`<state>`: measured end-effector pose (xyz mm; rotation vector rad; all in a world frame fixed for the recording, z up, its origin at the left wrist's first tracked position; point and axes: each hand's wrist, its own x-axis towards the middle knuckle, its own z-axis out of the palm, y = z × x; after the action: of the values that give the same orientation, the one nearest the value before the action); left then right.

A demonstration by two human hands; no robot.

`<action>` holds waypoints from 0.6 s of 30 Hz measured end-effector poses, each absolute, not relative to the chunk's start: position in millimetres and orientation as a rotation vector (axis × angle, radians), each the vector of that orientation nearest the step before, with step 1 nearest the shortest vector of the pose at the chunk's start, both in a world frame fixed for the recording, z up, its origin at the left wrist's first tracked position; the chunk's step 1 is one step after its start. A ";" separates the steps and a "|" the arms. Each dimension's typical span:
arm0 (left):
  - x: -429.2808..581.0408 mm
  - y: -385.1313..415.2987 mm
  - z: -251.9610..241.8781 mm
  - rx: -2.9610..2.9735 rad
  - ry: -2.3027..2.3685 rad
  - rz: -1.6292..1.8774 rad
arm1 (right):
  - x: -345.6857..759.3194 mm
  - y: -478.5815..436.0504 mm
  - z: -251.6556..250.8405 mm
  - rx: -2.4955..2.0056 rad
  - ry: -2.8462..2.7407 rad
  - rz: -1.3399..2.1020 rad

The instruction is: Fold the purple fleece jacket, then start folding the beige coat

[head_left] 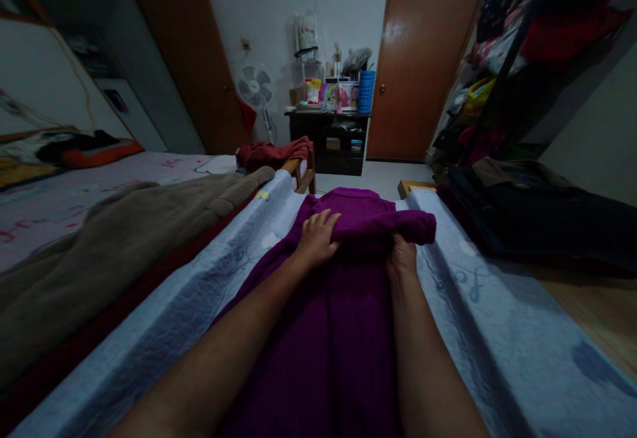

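A purple knitted garment [343, 318] lies spread along a pale blue quilted cover [209, 305] in front of me. My left hand [316, 237] rests on top of a folded-over part of the garment, fingers curled over its edge. My right hand [402, 257] is tucked under the same folded part, near a purple sleeve [413, 225]; its fingers are hidden by the cloth.
A brown blanket [124, 232] and a bed with a pink sheet [60, 192] lie to the left. Dark clothes [527, 212] are piled at the right under a rack of hanging garments [537, 20]. A dark desk [328, 136], a fan [256, 86] and a wooden door [423, 60] stand at the far wall.
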<state>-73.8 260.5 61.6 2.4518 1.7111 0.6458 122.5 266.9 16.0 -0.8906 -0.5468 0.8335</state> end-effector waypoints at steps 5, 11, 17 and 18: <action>-141.1 254.9 53.4 2.205 2.086 0.269 | 132.9 258.6 29.4 -1.229 -0.502 0.677; -196.1 224.4 55.9 1.914 2.035 -0.008 | 143.1 252.4 57.5 -0.737 -0.296 1.170; -202.8 196.9 72.6 1.911 1.980 -0.117 | 162.1 235.5 91.5 -0.386 -0.165 1.289; -202.6 194.2 76.1 1.919 1.955 -0.112 | 163.8 233.0 97.5 -0.346 -0.153 1.266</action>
<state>-202.6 194.2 76.1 1.9186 1.9555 -0.1124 163.8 233.0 97.5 -0.3463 -0.1530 1.2662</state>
